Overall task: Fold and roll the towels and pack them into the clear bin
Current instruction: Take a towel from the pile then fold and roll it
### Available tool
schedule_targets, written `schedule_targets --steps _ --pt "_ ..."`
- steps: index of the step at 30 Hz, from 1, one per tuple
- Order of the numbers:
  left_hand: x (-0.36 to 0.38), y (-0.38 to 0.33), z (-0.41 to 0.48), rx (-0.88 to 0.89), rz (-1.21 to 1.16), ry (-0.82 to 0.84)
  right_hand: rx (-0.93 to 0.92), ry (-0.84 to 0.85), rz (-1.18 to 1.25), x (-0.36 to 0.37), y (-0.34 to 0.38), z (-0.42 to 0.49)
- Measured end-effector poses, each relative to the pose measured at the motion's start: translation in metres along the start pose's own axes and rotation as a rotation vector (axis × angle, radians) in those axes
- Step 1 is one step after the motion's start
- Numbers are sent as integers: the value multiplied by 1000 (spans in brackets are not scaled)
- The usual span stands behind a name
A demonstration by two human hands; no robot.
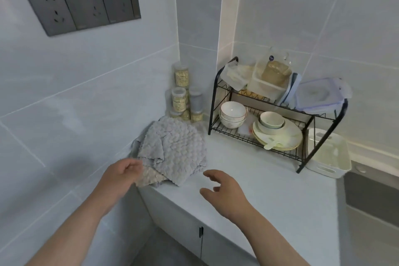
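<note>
The heap of nubbly grey and beige cloth towels (172,147) lies in the wall corner of the pale countertop (248,168), ahead and left of the hands. The left hand (122,171) is nearer, with its fingers curled at the heap's near edge; whether they pinch it, I cannot tell. The right hand (222,190) hovers spread beside it. The clear plastic bin (328,157) stands far right.

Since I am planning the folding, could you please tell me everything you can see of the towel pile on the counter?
The towel pile is several grey cloths with a bumpy texture, plus a beige one showing at the near corner. They lie loose and unfolded, overlapping, at the left end of the counter against the wall, just before the stacked jars. The left hand reaches its near-left edge; whether it pinches is unclear.
</note>
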State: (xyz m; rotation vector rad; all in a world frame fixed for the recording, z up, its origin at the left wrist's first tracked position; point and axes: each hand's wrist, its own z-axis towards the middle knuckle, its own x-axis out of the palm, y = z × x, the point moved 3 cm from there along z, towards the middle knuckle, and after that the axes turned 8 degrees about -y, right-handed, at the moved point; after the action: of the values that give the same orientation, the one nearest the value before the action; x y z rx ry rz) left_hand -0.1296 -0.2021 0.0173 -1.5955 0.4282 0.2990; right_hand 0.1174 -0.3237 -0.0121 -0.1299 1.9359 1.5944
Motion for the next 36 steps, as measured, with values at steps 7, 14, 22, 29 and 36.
schedule_targets --steps 7,14,22,29,36 --pt "39 40 179 359 666 294 12 -27 -144 78 5 112" --pt "73 96 238 620 900 481 -152 137 -574 161 -11 166" --pt "71 114 258 720 653 322 -289 -172 -432 173 -34 166" --pt "59 107 251 785 738 64 -219 -346 -458 140 -41 160" --pt "42 75 224 1008 644 -32 -241 -725 -471 107 -33 119"
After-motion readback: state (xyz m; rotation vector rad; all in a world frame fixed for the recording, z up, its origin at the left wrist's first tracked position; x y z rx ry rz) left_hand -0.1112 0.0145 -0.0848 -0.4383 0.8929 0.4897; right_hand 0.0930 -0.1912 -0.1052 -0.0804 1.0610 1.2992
